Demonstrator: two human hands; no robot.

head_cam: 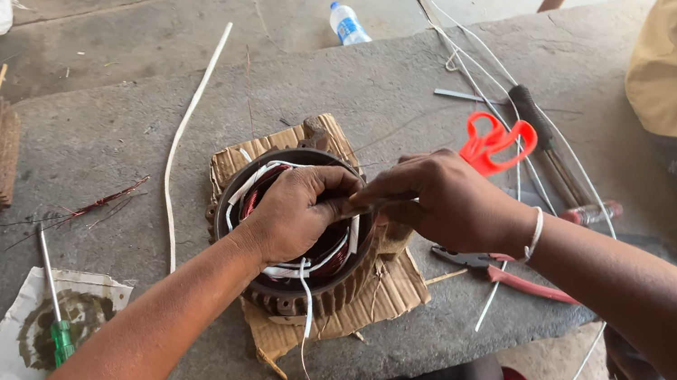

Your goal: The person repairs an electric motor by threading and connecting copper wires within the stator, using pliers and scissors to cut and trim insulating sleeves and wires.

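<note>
Basically, both hands are working on a round motor stator (285,291) sitting on a cardboard scrap (394,296) on the stone tabletop (136,138). Left hand (293,215) is lying over the stator's top, fingers (337,185) curled and pressing down on the white-sleeved winding (253,180) inside the ring. Right hand (447,201) is reaching in from the right, fingers narrowed to a pinch at the stator's rim, touching the left fingertips; what they are pinching is hidden. Red-handled scissors (493,143) and pliers (516,279) are lying just beside the right wrist.
</note>
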